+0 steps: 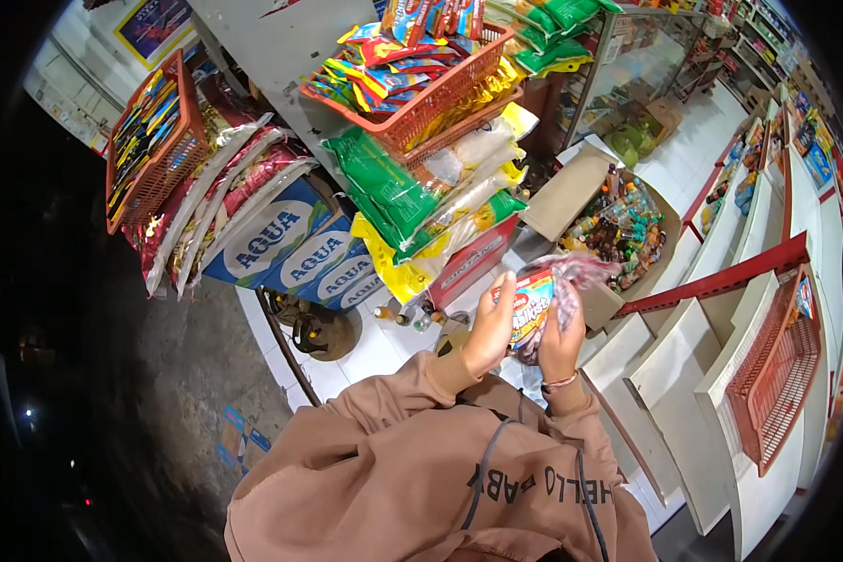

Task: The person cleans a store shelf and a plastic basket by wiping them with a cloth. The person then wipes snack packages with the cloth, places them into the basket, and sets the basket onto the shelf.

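A packet of Roma Malkist crackers (530, 309) is held up in front of my chest, between both hands. My left hand (489, 327) grips the packet's left side, thumb pointing up along its edge. On its other side, my right hand (562, 334) holds the packet together with a thin striped plastic bag (582, 272). Crumpled bag plastic stands out above that hand, and more dark plastic shows under the packet. Whether the packet lies partly inside the bag, I cannot tell. Both palms are hidden.
White tiered shelves (667, 351) with an orange plastic basket (773, 379) stand at the right. Ahead, a cardboard box (664, 239) holds bottles. Stacked rice sacks (393, 190) carry a basket of snack packets (428, 126). Aqua cartons (316, 256) and a gas cylinder (327, 334) are at the left.
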